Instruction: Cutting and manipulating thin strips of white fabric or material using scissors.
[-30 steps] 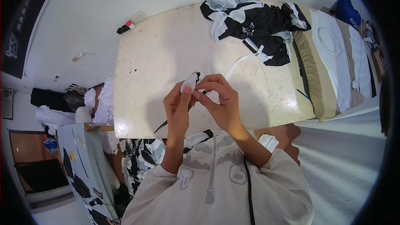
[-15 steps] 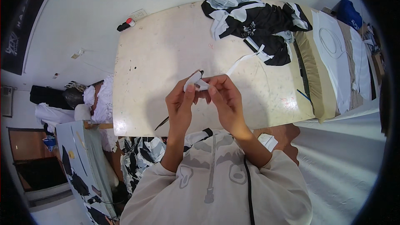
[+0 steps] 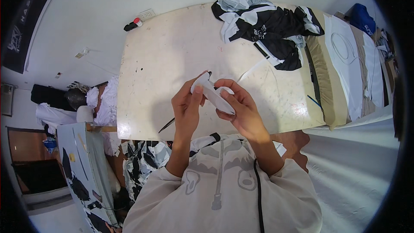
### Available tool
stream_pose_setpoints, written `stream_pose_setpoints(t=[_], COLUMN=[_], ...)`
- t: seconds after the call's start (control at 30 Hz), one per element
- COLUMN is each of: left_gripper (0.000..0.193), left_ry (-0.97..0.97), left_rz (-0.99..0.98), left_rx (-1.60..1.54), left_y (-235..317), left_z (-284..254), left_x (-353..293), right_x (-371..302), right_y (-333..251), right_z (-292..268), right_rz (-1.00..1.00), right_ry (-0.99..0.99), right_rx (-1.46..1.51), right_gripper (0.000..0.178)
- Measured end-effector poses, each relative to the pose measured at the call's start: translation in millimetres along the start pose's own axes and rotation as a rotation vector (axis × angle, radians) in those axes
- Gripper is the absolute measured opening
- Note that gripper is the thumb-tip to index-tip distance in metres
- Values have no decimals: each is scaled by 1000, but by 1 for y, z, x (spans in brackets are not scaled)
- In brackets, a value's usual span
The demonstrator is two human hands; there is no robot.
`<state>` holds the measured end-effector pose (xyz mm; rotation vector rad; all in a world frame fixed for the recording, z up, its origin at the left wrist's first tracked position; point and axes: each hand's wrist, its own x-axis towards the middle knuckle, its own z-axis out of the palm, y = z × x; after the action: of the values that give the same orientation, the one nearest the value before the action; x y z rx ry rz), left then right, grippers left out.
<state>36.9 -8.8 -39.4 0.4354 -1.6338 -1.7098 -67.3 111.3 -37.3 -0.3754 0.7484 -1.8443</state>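
Above the near middle of the table, both my hands are closed on one small white strip of cloth [image 3: 217, 97]. My left hand [image 3: 185, 102] pinches its upper left part between thumb and fingers. My right hand [image 3: 243, 108] grips the other side, where a fold of the strip curls over the fingers. The strip lies stretched and slanted between them. A dark tip [image 3: 209, 73] shows just above my left fingers. By my left wrist a thin dark pointed thing [image 3: 167, 125] sticks out; whether my left hand holds it is hidden.
A heap of black, white and grey garments [image 3: 271, 26] lies at the table's far right, a white band [image 3: 252, 70] trailing from it. Beige cloth [image 3: 330, 77] and white sheets [image 3: 343, 56] border the right. A red-capped container [image 3: 138, 22] stands at the far left corner of the table [image 3: 164, 47].
My right hand has moved slightly right and down, turning. More of the white strip now shows, spread between my hands. My left hand keeps its pinch in nearly the same place.
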Motion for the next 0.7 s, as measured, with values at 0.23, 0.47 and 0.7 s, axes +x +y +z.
stream_pose_setpoints(t=[0.23, 0.47, 0.7], left_gripper=[31, 32, 36], left_ry=[-19, 59, 147], left_rz=[-4, -4, -73], left_rx=[52, -37, 88], left_y=[4, 3, 10], left_z=[2, -5, -32], left_x=[1, 9, 11], right_x=[-3, -22, -63], right_y=[-13, -47, -99], right_z=[-12, -13, -48], right_rz=[38, -34, -699], right_ry=[-68, -251, -520], right_rx=[-261, -845, -552], right_gripper=[22, 11, 27])
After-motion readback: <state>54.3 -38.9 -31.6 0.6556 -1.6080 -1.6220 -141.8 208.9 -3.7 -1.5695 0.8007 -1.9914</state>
